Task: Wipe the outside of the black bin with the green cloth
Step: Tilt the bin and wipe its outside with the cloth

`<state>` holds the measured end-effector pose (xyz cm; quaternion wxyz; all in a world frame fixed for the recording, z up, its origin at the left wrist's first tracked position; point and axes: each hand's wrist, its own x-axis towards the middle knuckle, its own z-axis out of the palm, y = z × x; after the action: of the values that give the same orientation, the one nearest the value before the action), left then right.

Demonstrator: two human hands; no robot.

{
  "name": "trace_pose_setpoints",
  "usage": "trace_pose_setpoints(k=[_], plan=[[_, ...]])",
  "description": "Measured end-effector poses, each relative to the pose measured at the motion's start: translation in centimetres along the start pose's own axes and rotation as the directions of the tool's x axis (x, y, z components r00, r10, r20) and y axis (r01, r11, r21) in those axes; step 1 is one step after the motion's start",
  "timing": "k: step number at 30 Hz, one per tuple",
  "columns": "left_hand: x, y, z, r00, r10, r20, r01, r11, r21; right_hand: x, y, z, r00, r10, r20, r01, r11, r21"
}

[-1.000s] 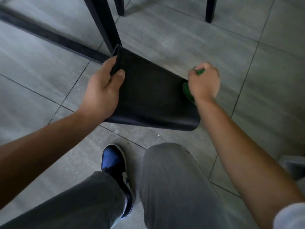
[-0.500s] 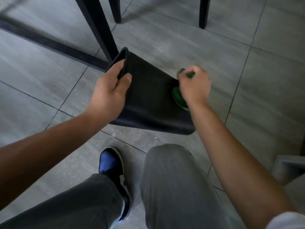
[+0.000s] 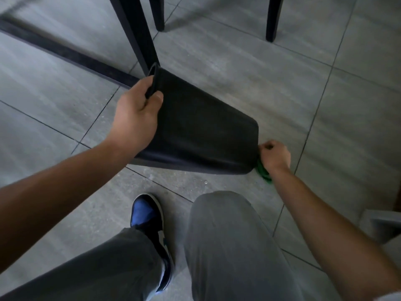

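While black bin (image 3: 201, 129) is held tilted above floor (image 3: 282, 72), rim is pinched in left hand (image 3: 135, 118) grip; green cloth (image 3: 263, 171) is clenched in right hand (image 3: 274, 156) grip at bin's base corner.

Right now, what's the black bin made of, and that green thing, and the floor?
The black bin looks like smooth plastic with a dull sheen along its lower edge. The green cloth seems soft fabric, bunched in the right hand. The floor looks like matte grey stone or ceramic tile, with thin joint lines.
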<state>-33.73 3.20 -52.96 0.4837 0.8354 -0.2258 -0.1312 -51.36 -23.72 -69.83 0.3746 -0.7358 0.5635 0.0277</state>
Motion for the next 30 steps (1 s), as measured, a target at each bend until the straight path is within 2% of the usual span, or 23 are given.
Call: trace_pose_setpoints(k=[4,6,10,14,17,19,23,25,27,30], plan=[[1.4,-0.2,-0.8,0.998,-0.001,0.055,-0.005,0.993,0.115,0.2,0.4,-1.1,0.993,0.077,-0.084,-0.062,0.984,0.168],[2.0,0.2,-1.3,0.995,0.023,0.102,-0.038,0.987,0.156,0.2,-0.4,-2.8,0.992,0.053,-0.114,-0.027,0.975,0.219],[3.0,1.3,-1.7,0.982,0.026,0.188,-0.063,0.979,0.194,-2.3,-4.0,-4.1,0.993,-0.103,-0.066,0.116,0.958,0.262],[4.8,2.7,-1.2,0.972,-0.058,0.226,-0.001,0.968,0.252,-5.7,-8.4,-3.3,0.957,-0.289,0.008,0.272,0.909,0.314],[6.4,3.6,-0.7,0.955,-0.127,0.268,0.095,0.987,0.127,-7.4,-11.6,-3.4,0.916,-0.4,0.017,0.374,0.87,0.322],[6.7,3.8,-0.5,0.954,-0.111,0.28,0.101,0.994,0.051,-8.0,-13.5,-4.0,0.885,-0.465,-0.024,0.451,0.843,0.295],[5.2,2.5,0.2,0.944,-0.016,0.331,0.026,0.999,-0.027,-8.9,-17.2,-6.0,0.836,-0.546,-0.05,0.54,0.804,0.248],[4.4,1.9,1.0,0.926,0.045,0.375,-0.036,0.999,-0.032,-8.8,-18.7,-6.6,0.838,-0.546,-0.004,0.535,0.82,0.204],[4.3,1.9,1.9,0.895,0.096,0.435,-0.117,0.993,0.02,-8.6,-19.8,-6.9,0.846,-0.529,0.061,0.512,0.839,0.183],[4.4,2.3,2.7,0.828,0.183,0.531,-0.251,0.966,0.058,-8.6,-20.5,-7.4,0.844,-0.532,0.069,0.522,0.844,0.122]])
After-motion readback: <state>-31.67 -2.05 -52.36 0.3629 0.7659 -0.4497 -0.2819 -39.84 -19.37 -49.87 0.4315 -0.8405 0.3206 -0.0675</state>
